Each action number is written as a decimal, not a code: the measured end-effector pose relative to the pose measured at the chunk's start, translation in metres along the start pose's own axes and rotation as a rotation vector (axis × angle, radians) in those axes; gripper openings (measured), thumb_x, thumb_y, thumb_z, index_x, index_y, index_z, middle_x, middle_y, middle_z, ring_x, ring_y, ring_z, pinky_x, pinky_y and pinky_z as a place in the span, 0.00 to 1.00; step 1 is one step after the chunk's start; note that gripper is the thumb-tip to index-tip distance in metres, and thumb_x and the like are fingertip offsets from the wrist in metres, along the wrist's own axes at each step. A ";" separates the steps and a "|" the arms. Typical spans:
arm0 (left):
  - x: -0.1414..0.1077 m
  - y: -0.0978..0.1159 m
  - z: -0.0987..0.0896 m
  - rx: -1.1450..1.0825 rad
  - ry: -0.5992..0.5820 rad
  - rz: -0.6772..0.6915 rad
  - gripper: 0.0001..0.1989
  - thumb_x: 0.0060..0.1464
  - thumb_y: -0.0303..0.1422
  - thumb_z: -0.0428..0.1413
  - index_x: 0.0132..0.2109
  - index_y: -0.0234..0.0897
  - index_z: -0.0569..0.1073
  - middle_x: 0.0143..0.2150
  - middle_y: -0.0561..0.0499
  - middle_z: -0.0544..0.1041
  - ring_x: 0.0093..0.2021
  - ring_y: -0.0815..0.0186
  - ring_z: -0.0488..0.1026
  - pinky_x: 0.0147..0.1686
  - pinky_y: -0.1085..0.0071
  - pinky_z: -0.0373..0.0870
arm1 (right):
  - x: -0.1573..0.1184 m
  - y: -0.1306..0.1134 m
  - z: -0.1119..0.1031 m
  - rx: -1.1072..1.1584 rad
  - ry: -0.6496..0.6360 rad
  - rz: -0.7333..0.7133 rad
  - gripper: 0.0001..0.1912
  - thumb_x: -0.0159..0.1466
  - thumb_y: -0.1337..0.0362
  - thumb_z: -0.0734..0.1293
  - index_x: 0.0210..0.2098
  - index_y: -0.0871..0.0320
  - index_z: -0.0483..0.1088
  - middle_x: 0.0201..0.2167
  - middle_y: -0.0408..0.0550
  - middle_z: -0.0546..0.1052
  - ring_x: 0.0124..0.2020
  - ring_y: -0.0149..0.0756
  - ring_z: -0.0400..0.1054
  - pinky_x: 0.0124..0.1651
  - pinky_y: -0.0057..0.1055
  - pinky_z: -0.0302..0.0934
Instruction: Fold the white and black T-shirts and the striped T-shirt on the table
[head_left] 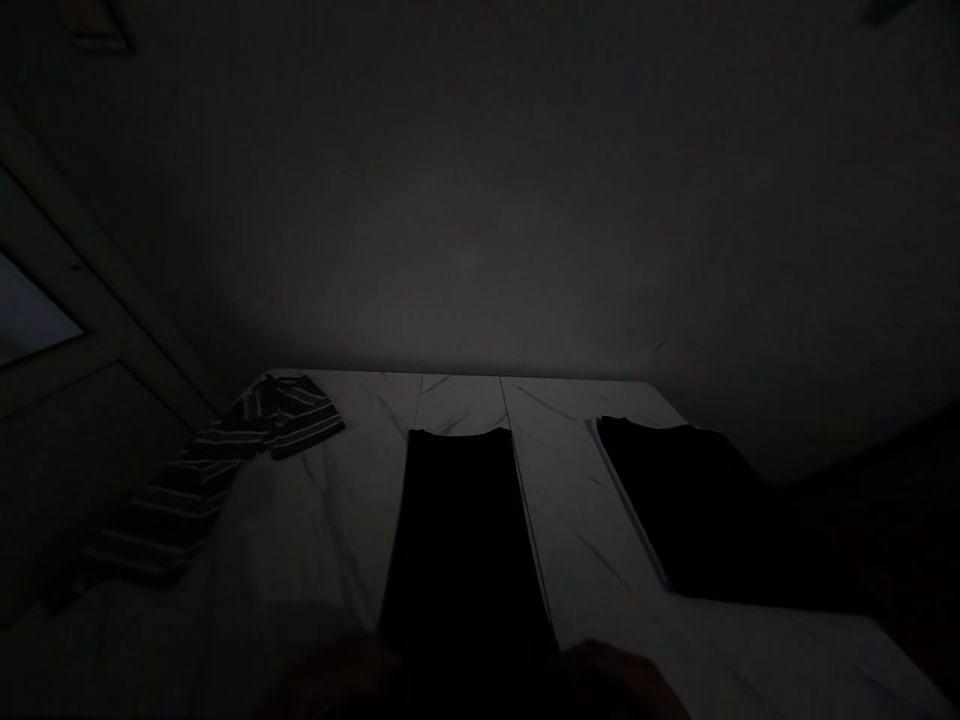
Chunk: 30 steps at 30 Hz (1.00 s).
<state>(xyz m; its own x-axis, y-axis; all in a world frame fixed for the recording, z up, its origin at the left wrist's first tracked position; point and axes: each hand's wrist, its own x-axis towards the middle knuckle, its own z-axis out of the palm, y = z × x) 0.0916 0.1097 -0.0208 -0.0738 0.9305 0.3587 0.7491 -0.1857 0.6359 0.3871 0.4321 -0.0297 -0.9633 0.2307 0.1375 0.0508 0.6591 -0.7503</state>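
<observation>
In dim light, our left hand (330,685) and right hand (615,685) sit at the bottom edge, on either side of the near end of a black garment (461,530) lying lengthwise on a white marble-patterned table (562,480). We see a second black garment (697,500) to the right, and a striped garment (247,450) draping over the table's left edge.

Left hand (330,682): we see a bare, rounded dark shape, cut off by the near edge.
Right hand (615,682): same for us, bare, rounded, cut off at the near edge.
Worn: too dark, we can't tell.
</observation>
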 end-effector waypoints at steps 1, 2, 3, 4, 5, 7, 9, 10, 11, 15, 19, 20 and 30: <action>0.017 -0.002 -0.010 -0.046 0.050 -0.130 0.19 0.66 0.43 0.51 0.61 0.51 0.73 0.50 0.53 0.83 0.46 0.62 0.81 0.47 0.68 0.78 | 0.018 -0.010 -0.014 0.046 0.011 0.036 0.19 0.73 0.56 0.56 0.48 0.48 0.77 0.34 0.46 0.82 0.32 0.37 0.77 0.33 0.28 0.70; 0.038 -0.005 -0.019 -0.105 0.120 -0.285 0.19 0.66 0.42 0.51 0.60 0.47 0.74 0.51 0.50 0.83 0.46 0.60 0.81 0.45 0.67 0.79 | 0.040 -0.017 -0.027 0.101 0.043 0.094 0.20 0.73 0.55 0.55 0.48 0.51 0.77 0.35 0.47 0.82 0.35 0.38 0.76 0.36 0.30 0.70; 0.064 -0.010 -0.028 -0.220 0.200 -0.501 0.19 0.65 0.42 0.52 0.57 0.45 0.77 0.50 0.49 0.83 0.46 0.58 0.81 0.46 0.64 0.78 | 0.067 -0.022 -0.039 0.149 0.082 0.160 0.19 0.73 0.54 0.56 0.49 0.54 0.76 0.38 0.48 0.82 0.40 0.40 0.76 0.41 0.32 0.70; 0.091 -0.019 -0.035 -0.354 0.236 -0.639 0.19 0.62 0.44 0.55 0.54 0.41 0.79 0.48 0.48 0.83 0.46 0.56 0.80 0.47 0.62 0.77 | 0.097 -0.023 -0.048 0.175 0.143 0.182 0.20 0.71 0.52 0.58 0.48 0.56 0.76 0.40 0.50 0.82 0.42 0.41 0.75 0.43 0.33 0.69; 0.120 -0.030 -0.041 -0.492 0.268 -0.718 0.21 0.58 0.46 0.58 0.52 0.38 0.79 0.47 0.47 0.83 0.46 0.55 0.80 0.49 0.61 0.76 | 0.128 -0.020 -0.054 0.187 0.203 0.193 0.21 0.70 0.51 0.60 0.46 0.59 0.76 0.40 0.51 0.82 0.42 0.43 0.74 0.44 0.34 0.69; 0.169 -0.060 -0.046 -0.726 0.315 -0.813 0.24 0.48 0.49 0.63 0.45 0.34 0.81 0.41 0.44 0.84 0.42 0.55 0.80 0.43 0.62 0.75 | 0.187 -0.003 -0.057 0.185 0.256 0.233 0.22 0.68 0.51 0.60 0.45 0.61 0.76 0.40 0.52 0.82 0.42 0.43 0.74 0.44 0.35 0.68; 0.201 -0.093 -0.046 -0.794 0.339 -0.904 0.24 0.39 0.48 0.68 0.38 0.32 0.80 0.36 0.43 0.83 0.37 0.57 0.79 0.37 0.66 0.73 | 0.232 0.023 -0.052 0.061 0.229 0.348 0.20 0.67 0.55 0.60 0.42 0.63 0.78 0.38 0.52 0.82 0.40 0.42 0.75 0.42 0.33 0.67; 0.210 -0.107 -0.044 -0.794 0.349 -0.939 0.23 0.36 0.47 0.69 0.35 0.33 0.80 0.34 0.44 0.82 0.35 0.59 0.78 0.34 0.67 0.71 | 0.247 0.036 -0.049 -0.009 0.211 0.408 0.19 0.66 0.57 0.60 0.40 0.63 0.78 0.36 0.52 0.82 0.39 0.42 0.76 0.41 0.32 0.67; 0.215 -0.120 -0.042 -0.782 0.359 -0.968 0.23 0.34 0.46 0.69 0.34 0.33 0.79 0.33 0.45 0.81 0.33 0.60 0.77 0.32 0.68 0.70 | 0.257 0.048 -0.045 -0.062 0.198 0.454 0.18 0.65 0.58 0.61 0.39 0.63 0.79 0.35 0.52 0.82 0.38 0.42 0.76 0.39 0.31 0.66; 0.216 -0.147 -0.035 -0.722 0.373 -1.005 0.25 0.32 0.47 0.69 0.36 0.33 0.79 0.31 0.47 0.80 0.29 0.63 0.75 0.28 0.71 0.66 | 0.266 0.074 -0.038 -0.144 0.198 0.510 0.18 0.66 0.57 0.62 0.41 0.62 0.80 0.38 0.54 0.83 0.39 0.40 0.77 0.39 0.28 0.64; 0.218 -0.157 -0.029 -0.620 0.376 -1.038 0.24 0.35 0.49 0.68 0.33 0.33 0.78 0.27 0.49 0.78 0.27 0.64 0.73 0.26 0.71 0.64 | 0.266 0.076 -0.038 -0.239 0.185 0.542 0.20 0.69 0.55 0.62 0.40 0.63 0.80 0.40 0.57 0.83 0.42 0.41 0.77 0.40 0.28 0.62; 0.219 -0.159 -0.028 -0.582 0.377 -1.047 0.23 0.38 0.49 0.66 0.32 0.33 0.77 0.26 0.50 0.77 0.26 0.64 0.73 0.25 0.71 0.63 | 0.267 0.076 -0.038 -0.265 0.182 0.550 0.20 0.70 0.55 0.62 0.40 0.63 0.80 0.40 0.57 0.82 0.42 0.41 0.77 0.40 0.28 0.61; 0.230 -0.166 -0.025 0.006 0.416 -0.991 0.12 0.59 0.39 0.55 0.35 0.36 0.77 0.39 0.42 0.81 0.44 0.57 0.77 0.39 0.69 0.67 | 0.277 0.065 -0.033 -0.460 0.188 0.646 0.20 0.74 0.56 0.56 0.46 0.61 0.77 0.48 0.59 0.80 0.50 0.43 0.74 0.47 0.31 0.61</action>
<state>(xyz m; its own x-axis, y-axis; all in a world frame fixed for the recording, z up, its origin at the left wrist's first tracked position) -0.0662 0.3468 -0.0265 -0.8678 0.4847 -0.1094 0.2356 0.5952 0.7682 0.1320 0.5624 -0.0185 -0.6486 0.7552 -0.0946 0.7238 0.5735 -0.3837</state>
